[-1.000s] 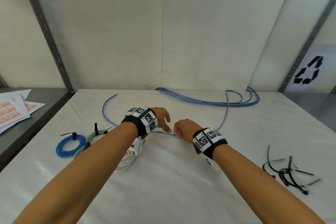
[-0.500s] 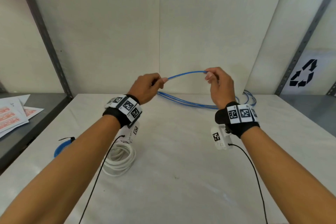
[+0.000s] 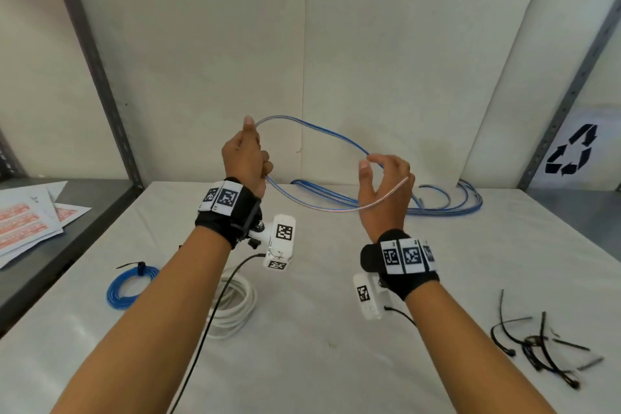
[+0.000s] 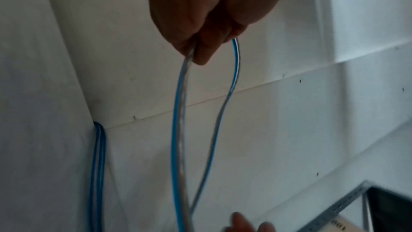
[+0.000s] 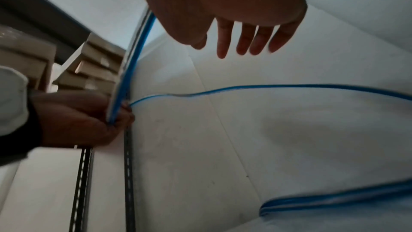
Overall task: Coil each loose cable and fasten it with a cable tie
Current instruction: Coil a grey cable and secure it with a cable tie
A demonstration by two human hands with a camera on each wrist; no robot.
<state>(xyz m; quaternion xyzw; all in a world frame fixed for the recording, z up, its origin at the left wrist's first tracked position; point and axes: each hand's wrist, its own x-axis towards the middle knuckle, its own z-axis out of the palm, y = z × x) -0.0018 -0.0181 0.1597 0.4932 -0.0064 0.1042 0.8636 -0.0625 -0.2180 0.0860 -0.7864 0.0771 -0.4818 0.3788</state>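
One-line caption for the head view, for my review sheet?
Left hand grips a loop of blue cable while right hand guides it above the table.

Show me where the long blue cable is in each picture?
Head: the blue cable loops in the air between both hands, centre.
Left wrist: it hangs down the middle from the left hand.
Right wrist: it crosses the middle.
Shared landmark: the left hand pinching it.

Black recycling symbol on white sign (image 3: pixel 570 150), orange print on paper sheets (image 3: pixel 23 225) probably labels, unreadable
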